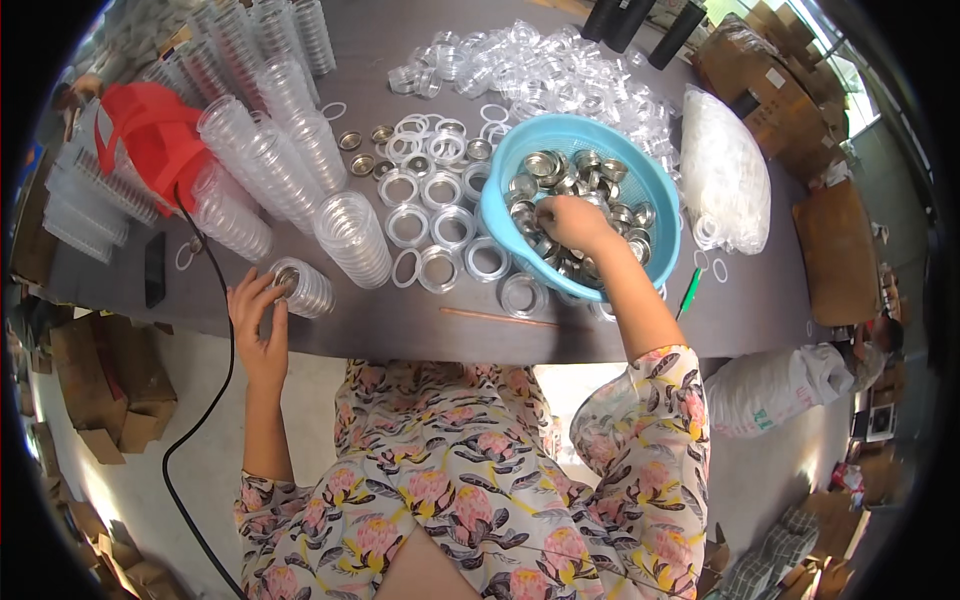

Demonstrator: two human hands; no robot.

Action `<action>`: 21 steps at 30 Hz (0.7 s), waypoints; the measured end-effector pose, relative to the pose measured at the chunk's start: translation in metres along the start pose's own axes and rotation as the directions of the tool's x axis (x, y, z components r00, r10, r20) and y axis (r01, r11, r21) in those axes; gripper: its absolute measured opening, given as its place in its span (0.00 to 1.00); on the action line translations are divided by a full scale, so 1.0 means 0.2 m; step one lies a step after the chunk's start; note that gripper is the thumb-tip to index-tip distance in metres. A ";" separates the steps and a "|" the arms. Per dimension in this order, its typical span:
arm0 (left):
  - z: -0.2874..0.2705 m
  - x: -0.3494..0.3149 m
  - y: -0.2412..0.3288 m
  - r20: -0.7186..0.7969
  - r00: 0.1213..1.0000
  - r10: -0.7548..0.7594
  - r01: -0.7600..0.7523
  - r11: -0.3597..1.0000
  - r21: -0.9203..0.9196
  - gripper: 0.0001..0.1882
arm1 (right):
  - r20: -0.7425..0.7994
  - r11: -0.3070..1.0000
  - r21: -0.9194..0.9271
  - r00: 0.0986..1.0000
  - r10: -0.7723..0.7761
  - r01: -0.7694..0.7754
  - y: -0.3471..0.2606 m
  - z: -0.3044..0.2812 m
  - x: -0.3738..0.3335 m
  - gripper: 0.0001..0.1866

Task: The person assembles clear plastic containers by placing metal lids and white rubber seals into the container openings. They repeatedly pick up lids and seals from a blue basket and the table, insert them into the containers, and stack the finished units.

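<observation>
My left hand (258, 318) has its thumb and fingers curled against a short, tilted stack of clear plastic rings (316, 292) near the table's front edge. A silvery metal cap (286, 277) sits at the near end of that stack, by my fingertips. On the other side, my right hand (575, 224) reaches into a blue plastic basket (497, 190) full of round metal caps (590, 165). Its fingers are curled down among the caps, and what they pinch is hidden. Left of the basket lie several clear rings with white rims (408, 226).
Tall stacks of clear plastic cups (352, 238) and a red bag (155, 140) stand at the left. Clear plastic parts (560, 70) are heaped at the back. A stuffed plastic bag (725, 170), a green-handled tool (690, 291) and a thin brown stick (500, 318) lie about. A black cable (228, 370) hangs down left.
</observation>
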State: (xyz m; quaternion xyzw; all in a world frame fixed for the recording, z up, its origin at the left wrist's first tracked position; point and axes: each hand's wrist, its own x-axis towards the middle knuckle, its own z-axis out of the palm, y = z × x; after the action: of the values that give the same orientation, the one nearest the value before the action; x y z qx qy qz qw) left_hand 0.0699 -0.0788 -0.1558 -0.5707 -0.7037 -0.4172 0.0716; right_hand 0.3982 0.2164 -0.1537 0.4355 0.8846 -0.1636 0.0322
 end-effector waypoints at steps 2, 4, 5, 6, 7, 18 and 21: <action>-0.01 0.00 0.00 -0.012 1.000 -0.012 0.011 1.000 -0.018 0.08 | -0.010 0.985 0.168 0.999 -0.041 0.042 -0.03 -0.02 -0.01 0.15; -0.01 0.00 0.01 -0.009 1.000 -0.003 0.002 1.000 -0.025 0.08 | -0.003 0.969 0.227 0.995 -0.102 0.100 -0.04 0.00 -0.01 0.18; 0.00 0.01 0.02 -0.003 1.000 0.003 -0.003 0.999 -0.037 0.08 | 0.012 0.970 0.202 0.990 -0.139 0.133 -0.06 0.02 -0.01 0.19; 0.02 0.02 0.04 0.003 1.000 0.008 -0.008 0.999 -0.050 0.08 | 0.029 0.970 0.177 0.984 -0.174 0.166 -0.07 0.02 -0.01 0.20; 0.03 0.02 0.04 0.009 1.000 0.014 -0.014 0.998 -0.063 0.08 | 0.131 0.996 0.022 0.987 -0.092 0.090 -0.09 0.02 -0.01 0.21; 0.02 0.02 0.09 -0.049 0.998 0.044 -0.051 0.987 -0.152 0.08 | -0.464 0.892 0.444 0.874 0.146 0.088 -0.09 -0.10 -0.07 0.14; 0.02 0.06 0.18 -0.047 0.994 0.095 -0.104 0.964 -0.246 0.11 | -0.585 0.845 0.475 0.805 0.096 0.245 -0.30 -0.21 -0.13 0.10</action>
State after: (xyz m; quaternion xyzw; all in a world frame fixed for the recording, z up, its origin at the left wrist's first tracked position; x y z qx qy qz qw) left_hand 0.0981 -0.0661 -0.1332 -0.6024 -0.6151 -0.5076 0.0325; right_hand 0.3719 0.1755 -0.0939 0.4192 0.7872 -0.2587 -0.3711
